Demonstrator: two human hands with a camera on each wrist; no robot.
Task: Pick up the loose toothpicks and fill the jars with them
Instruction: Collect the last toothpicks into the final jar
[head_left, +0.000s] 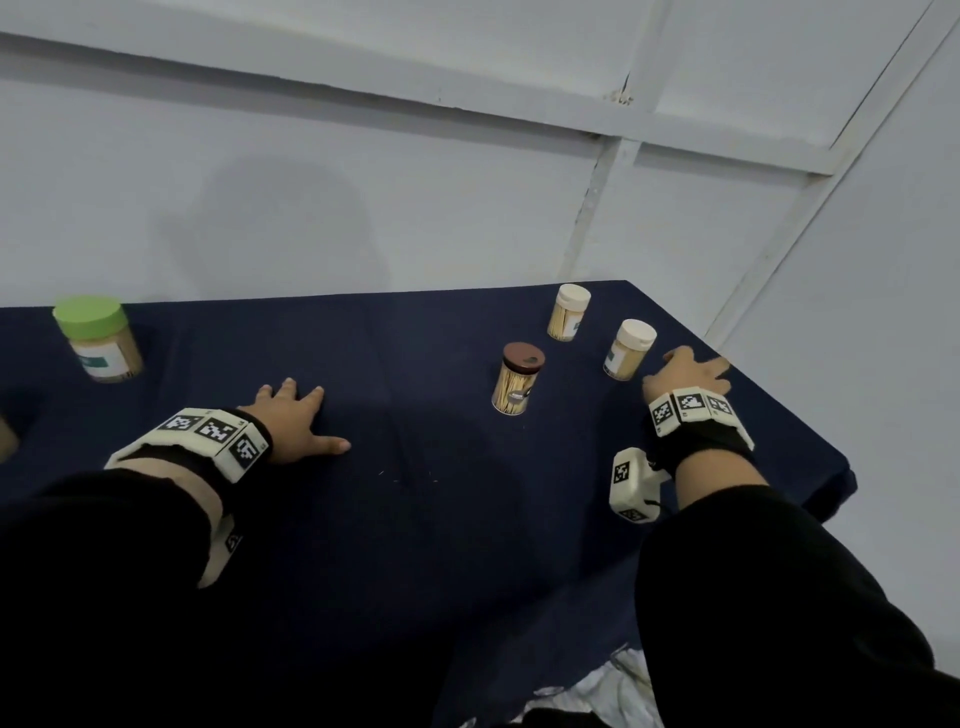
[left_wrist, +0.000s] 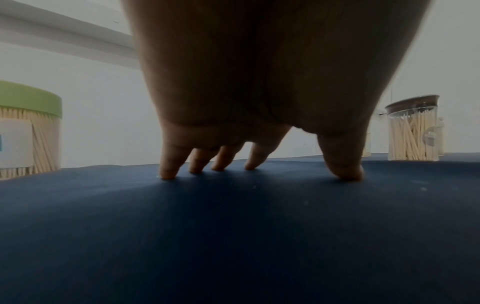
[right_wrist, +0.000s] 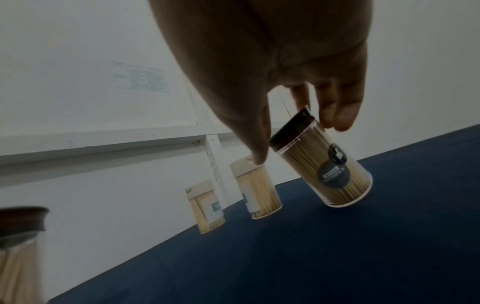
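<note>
My left hand (head_left: 306, 421) lies flat and spread on the dark blue cloth (head_left: 441, 519); its fingertips (left_wrist: 168, 170) press the fabric and hold nothing. My right hand (head_left: 693, 371) is near the table's right edge. In the right wrist view it (right_wrist: 298, 140) reaches down over a dark-lidded jar (right_wrist: 335, 174) full of toothpicks, thumb on one side of the lid and fingers on the other. That jar stands on the cloth and is hidden under the hand in the head view. A few pale specks (head_left: 410, 477) lie mid-table.
A brown-lidded jar (head_left: 519, 384) stands mid-table, with two white-lidded jars (head_left: 569, 312) (head_left: 628, 348) behind it. A green-lidded jar (head_left: 98, 338) stands far left. All hold toothpicks. The table's right edge (head_left: 831, 467) drops off just beyond my right hand.
</note>
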